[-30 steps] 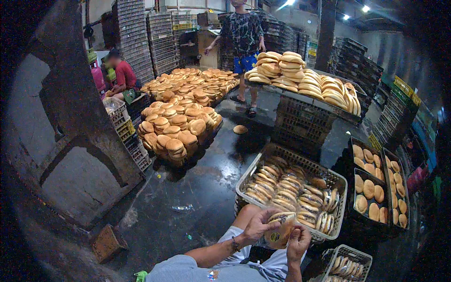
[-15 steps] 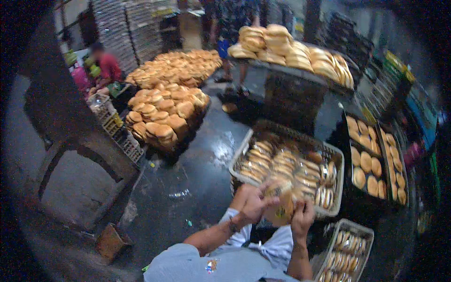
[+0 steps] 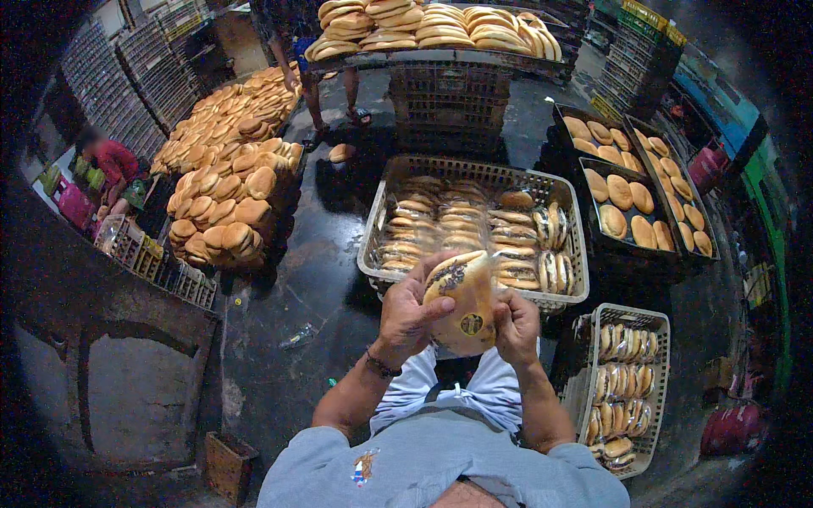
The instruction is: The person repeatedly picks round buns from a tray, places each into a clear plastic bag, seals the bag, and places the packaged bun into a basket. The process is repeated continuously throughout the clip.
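We saw the wrapped bun (image 3: 464, 296) held up over the person's lap, in front of the near rim of a large crate (image 3: 579, 245) and overlapping it in our view. The left hand (image 3: 406, 315) was clamped on the bun's left side, thumb across its front; the other fingers were mostly hidden behind it. The right hand (image 3: 515, 328) pinched the wrapper's right edge, though we could not make out its fingertips clearly. The clear film was so thin that we could hardly trace its outline, and the round label (image 3: 472, 323) was too small to read.

Glare on the film blurred the packed buns (image 3: 461, 216) in the large crate, and the hands covered part of its near side. At the right, we saw a smaller crate (image 3: 663, 381) of wrapped buns, its left side in shadow. Farther off, the upper edge cut off a standing person (image 3: 312, 97) above the waist. We could not identify the crumpled scrap (image 3: 298, 335) on the floor.
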`<state>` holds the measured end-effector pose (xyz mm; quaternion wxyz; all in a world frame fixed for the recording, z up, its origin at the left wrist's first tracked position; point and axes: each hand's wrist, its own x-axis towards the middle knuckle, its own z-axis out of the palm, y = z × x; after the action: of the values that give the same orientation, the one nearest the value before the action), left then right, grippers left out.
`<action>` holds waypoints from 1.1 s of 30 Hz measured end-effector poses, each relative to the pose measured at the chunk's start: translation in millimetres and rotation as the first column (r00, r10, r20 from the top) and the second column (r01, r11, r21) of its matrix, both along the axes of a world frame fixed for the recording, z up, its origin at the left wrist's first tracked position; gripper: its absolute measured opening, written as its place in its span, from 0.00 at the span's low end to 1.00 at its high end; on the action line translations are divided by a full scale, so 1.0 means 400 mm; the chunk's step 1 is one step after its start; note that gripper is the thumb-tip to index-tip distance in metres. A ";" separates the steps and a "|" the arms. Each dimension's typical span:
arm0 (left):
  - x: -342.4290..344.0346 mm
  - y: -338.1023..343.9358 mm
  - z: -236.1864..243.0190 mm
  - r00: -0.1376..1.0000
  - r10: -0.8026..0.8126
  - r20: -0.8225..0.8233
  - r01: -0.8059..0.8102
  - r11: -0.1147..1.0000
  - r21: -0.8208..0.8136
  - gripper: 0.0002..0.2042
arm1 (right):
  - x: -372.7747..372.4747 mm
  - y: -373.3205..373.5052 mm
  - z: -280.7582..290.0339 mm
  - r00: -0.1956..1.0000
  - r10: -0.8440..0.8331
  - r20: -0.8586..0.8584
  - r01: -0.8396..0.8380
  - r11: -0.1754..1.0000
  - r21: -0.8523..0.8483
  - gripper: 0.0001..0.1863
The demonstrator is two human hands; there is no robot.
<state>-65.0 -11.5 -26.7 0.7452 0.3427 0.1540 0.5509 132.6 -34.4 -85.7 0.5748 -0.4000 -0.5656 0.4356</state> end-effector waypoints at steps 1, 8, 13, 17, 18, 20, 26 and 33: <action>-0.005 0.002 -0.006 1.000 0.011 0.001 -0.011 1.000 0.018 0.36 | -0.006 0.011 0.005 1.000 0.011 0.002 -0.011 0.999 -0.030 0.19; -0.016 0.018 -0.013 0.941 0.249 -0.230 -0.194 0.951 0.239 0.33 | -0.012 -0.010 0.117 0.872 -0.314 0.375 0.180 0.919 0.351 0.26; -0.008 0.008 -0.015 0.906 0.256 -0.336 -0.137 0.931 0.339 0.34 | -0.037 0.024 0.152 0.840 -0.302 0.451 0.048 0.870 0.491 0.42; -0.017 0.006 -0.012 0.866 0.300 -0.399 -0.066 0.861 0.504 0.31 | -0.028 -0.005 0.189 0.880 -0.144 0.452 0.005 0.956 0.295 0.40; -0.022 0.009 -0.009 0.859 0.313 -0.404 -0.040 0.830 0.556 0.31 | -0.024 -0.006 0.187 0.871 -0.156 0.466 0.000 0.948 0.319 0.40; -0.028 0.011 -0.019 0.887 0.236 -0.397 0.006 0.853 0.522 0.30 | -0.014 -0.001 0.186 0.851 -0.177 0.495 -0.023 0.928 0.371 0.39; -0.065 0.023 -0.020 0.769 0.177 -0.615 0.270 0.781 0.563 0.27 | 0.005 0.006 0.177 0.798 -0.205 0.567 -0.133 0.858 0.497 0.28; -0.039 -0.013 -0.097 0.943 -0.268 -0.198 0.313 0.914 0.258 0.25 | 0.030 -0.015 0.162 0.839 -0.063 0.541 -0.113 0.952 0.285 0.17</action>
<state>-80.6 -16.7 -65.7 0.7470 0.5083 0.0788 0.4212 144.7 -40.3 -21.0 0.4395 -0.4057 -0.7710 0.2189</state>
